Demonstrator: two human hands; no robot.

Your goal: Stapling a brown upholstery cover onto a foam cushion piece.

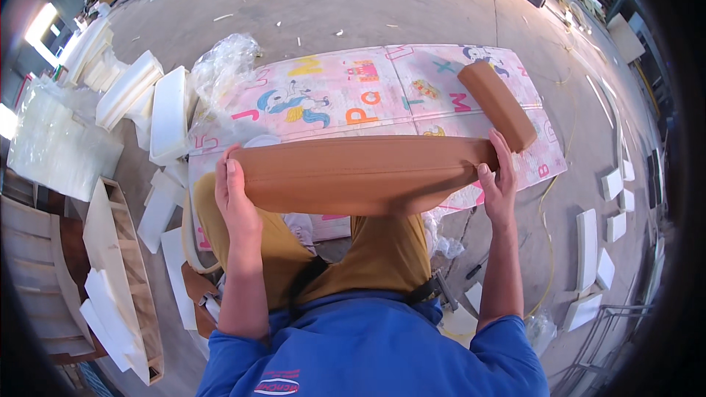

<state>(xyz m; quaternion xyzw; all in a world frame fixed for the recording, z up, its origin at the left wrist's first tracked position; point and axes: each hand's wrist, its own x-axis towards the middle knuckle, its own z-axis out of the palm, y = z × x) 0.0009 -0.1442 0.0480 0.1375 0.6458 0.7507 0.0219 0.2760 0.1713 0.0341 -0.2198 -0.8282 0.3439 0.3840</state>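
A long brown upholstered cushion (360, 173), with a seam along its length, is held level above my knees. My left hand (239, 195) is closed on its left end, thumb on the near side. At the other end my right hand (500, 176) grips the corner, thumb in front and fingers behind. Beneath lies a pink play mat (331, 73) printed with letters and ponies. On its right side rests a smaller brown upholstered block (496, 103), just beyond my right hand. The cushion's underside is hidden.
Crumpled clear plastic (224, 66) lies at the mat's far left corner. White foam blocks (173, 114) and a wooden frame (121, 272) crowd the left. Foam offcuts (587, 250) are scattered on the floor at right, near a metal rack (607, 338). A yellow hose (546, 228) runs beside the mat.
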